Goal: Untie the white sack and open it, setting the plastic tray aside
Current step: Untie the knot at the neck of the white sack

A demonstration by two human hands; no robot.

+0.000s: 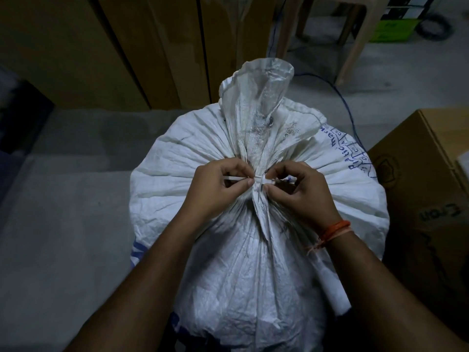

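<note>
- One white sack stands upright directly below me, full and rounded, its mouth gathered into a pleated neck that rises beyond the tie; the sack is not yet open.
- One white tie cinches that neck; it looks like a stiff plastic strip with a small lock, though in this dim light I cannot rule out cord.
- My left hand sits on the sack's left shoulder, thumb and forefinger pinched shut on the free tail of the tie, presumably to hold it taut while the lock is worked.
- My right hand sits opposite, on the sack's right shoulder, fingers curled and closed on the knot or lock end; the two hands meet at the neck because the fastening is there.
- One orange thread band circles my right wrist.
- Count beside the sack: one open cardboard box just to its right; tall brown cartons standing behind it to the left; one plastic stool well behind it; one blue cable trailing on the floor behind it.
- No plastic tray is visible; I judge it may lie inside the sack, so setting it aside must wait until the tie is released.
</note>
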